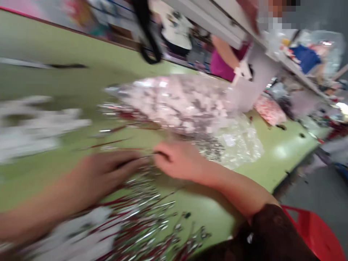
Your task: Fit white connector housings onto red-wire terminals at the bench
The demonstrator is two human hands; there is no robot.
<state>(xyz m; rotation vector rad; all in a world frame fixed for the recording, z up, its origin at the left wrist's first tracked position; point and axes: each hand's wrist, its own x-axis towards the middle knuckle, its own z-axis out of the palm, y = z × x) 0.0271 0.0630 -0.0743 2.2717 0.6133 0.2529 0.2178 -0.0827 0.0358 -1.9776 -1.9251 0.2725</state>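
Note:
The picture is smeared by motion. My left hand and my right hand meet over a green table, fingertips close together. Between them runs a thin dark red cord with a silver metal end, but the blur hides whether either hand grips it. A heap of the same red cords with metal clips lies just under and in front of my hands. Behind my hands lies a clear plastic bag of small pale pieces.
Crumpled clear plastic lies right of the bag. White blurred material sits at the left. Another person in a magenta top works across the table by a white machine. A red bin stands at lower right.

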